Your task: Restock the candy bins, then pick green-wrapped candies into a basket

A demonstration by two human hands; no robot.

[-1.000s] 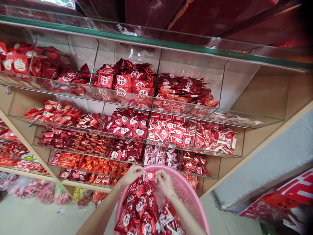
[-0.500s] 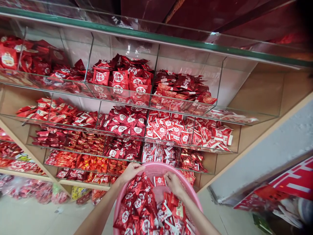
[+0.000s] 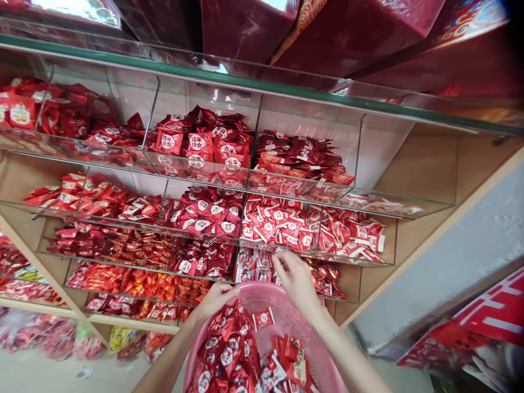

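Observation:
My left hand (image 3: pixel 219 299) grips the back-left rim of a pink plastic basket (image 3: pixel 333 364), fingers wrapped around the edge. Dark red candy packets (image 3: pixel 229 352) with white round labels fill the basket's left side. Smaller red-and-white packets (image 3: pixel 282 365) lie on its right, and a single red packet (image 3: pixel 263 319) rests near the back wall. My right hand (image 3: pixel 295 275) is raised over the back rim, fingers loosely curled and apart, with nothing visible in them. It is in front of a low shelf section of white-and-red packets (image 3: pixel 254 265) and partly covers it.
Stepped glass-fronted shelves (image 3: pixel 196 224) hold red candy packets sorted by dividers. Large dark red boxes (image 3: pixel 249 33) stand on the glass top. Bagged goods (image 3: pixel 61 333) lie on the floor at left. A grey wall (image 3: pixel 434 256) and a red-and-white printed item (image 3: pixel 491 305) are at right.
My right hand has left the red packet inside the basket and risen towards the shelf. That packet now lies against the basket's back. My left hand keeps its hold on the rim.

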